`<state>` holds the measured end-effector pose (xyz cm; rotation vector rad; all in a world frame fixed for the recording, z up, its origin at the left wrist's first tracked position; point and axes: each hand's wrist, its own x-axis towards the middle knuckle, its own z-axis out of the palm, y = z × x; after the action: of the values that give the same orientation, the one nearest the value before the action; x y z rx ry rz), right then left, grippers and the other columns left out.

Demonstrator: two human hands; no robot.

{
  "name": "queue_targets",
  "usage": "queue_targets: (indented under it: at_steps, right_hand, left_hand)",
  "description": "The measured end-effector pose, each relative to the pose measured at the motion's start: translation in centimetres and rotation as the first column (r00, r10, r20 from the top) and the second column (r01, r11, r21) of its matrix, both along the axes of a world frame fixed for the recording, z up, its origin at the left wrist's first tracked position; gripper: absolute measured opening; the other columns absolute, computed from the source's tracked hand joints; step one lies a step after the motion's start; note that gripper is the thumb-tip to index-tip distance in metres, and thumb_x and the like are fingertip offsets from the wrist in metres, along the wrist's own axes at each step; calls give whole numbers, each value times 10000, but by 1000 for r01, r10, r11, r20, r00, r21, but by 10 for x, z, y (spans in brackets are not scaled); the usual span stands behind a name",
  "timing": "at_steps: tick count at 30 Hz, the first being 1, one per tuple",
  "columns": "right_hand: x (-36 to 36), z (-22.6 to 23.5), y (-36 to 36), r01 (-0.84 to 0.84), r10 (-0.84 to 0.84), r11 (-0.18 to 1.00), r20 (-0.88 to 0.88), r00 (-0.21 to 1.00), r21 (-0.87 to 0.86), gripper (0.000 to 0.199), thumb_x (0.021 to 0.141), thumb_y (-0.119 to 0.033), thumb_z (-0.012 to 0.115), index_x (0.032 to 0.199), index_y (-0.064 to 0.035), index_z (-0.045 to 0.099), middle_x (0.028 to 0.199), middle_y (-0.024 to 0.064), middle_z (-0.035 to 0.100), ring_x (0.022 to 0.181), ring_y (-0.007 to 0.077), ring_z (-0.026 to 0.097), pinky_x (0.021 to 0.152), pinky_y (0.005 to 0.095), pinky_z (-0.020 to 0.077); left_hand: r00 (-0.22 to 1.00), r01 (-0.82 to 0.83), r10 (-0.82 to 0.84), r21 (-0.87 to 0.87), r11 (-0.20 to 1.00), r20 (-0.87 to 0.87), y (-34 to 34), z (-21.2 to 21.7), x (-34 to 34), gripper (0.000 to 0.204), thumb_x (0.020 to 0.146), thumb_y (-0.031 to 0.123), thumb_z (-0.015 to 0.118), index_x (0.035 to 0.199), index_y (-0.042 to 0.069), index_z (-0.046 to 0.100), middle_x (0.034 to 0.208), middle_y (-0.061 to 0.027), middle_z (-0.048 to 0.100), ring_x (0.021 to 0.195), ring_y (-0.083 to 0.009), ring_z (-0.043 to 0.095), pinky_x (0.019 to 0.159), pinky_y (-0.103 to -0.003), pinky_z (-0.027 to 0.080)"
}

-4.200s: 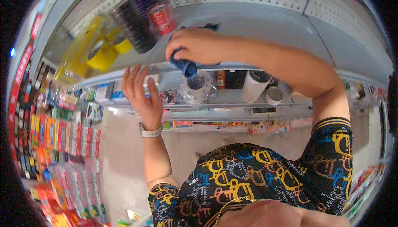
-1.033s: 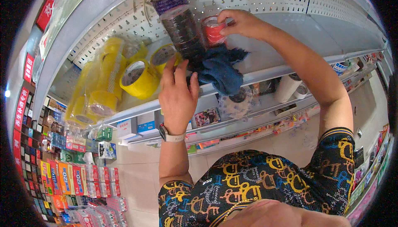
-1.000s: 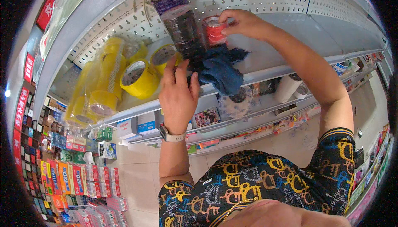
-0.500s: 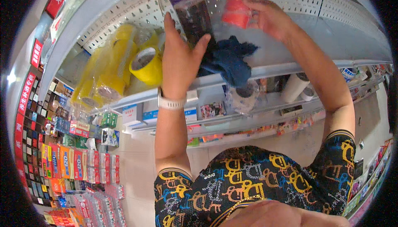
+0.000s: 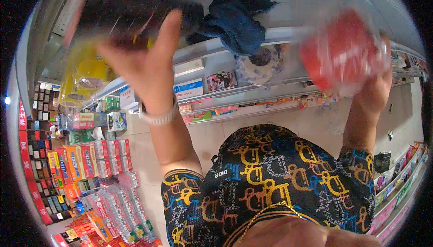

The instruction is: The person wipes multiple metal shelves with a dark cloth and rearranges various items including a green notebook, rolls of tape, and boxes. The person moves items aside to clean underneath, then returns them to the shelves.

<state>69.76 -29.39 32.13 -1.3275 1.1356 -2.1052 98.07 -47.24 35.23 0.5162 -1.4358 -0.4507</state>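
The left hand point(image 5: 151, 74) grips a blurred black cylindrical stack point(image 5: 131, 7), partly hiding plastic-wrapped yellow tape rolls point(image 5: 91, 66); the right hand point(image 5: 378, 90) grips a red, clear-wrapped tape roll point(image 5: 340, 50). Between them, a crumpled dark-blue cloth point(image 5: 234, 23) overhangs the grey shelf's point(image 5: 297, 1) edge.

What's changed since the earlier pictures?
The right hand let go of the dark blue cloth and carried the red plastic-wrapped tape rolls off the shelf, rightward and closer. The left hand has grasped the black cylindrical stack of tape rolls, tilting it leftward. The cloth still lies over the shelf's front edge; the yellow tape rolls remain at left.
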Motion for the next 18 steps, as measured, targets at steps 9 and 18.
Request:
queue_targets:
  at_steps: [9, 18]
  right_hand:
    - [23, -135, -2, -398, 414, 725, 106, 904, 561, 318, 719, -149, 789, 922, -101, 549, 987, 3, 555, 895, 117, 495, 777, 269, 426]
    - [88, -183, -142, -268, 437, 799, -213, 874, 539, 307, 809, -137, 742, 1058, -65, 578, 1031, 9, 579, 947, 116, 554, 860, 268, 451]
  left_hand:
    - [980, 37, -59, 116, 993, 191, 97, -124, 64, 795, 706, 78, 822, 1362, -12, 382, 1309, -164, 517, 1170, -305, 534, 1034, -432, 414]
    - [983, 184, -139, 556, 810, -123, 6, -239, 44, 709, 671, -31, 811, 1230, 1, 376, 1189, -154, 536, 1050, -214, 580, 889, -333, 492]
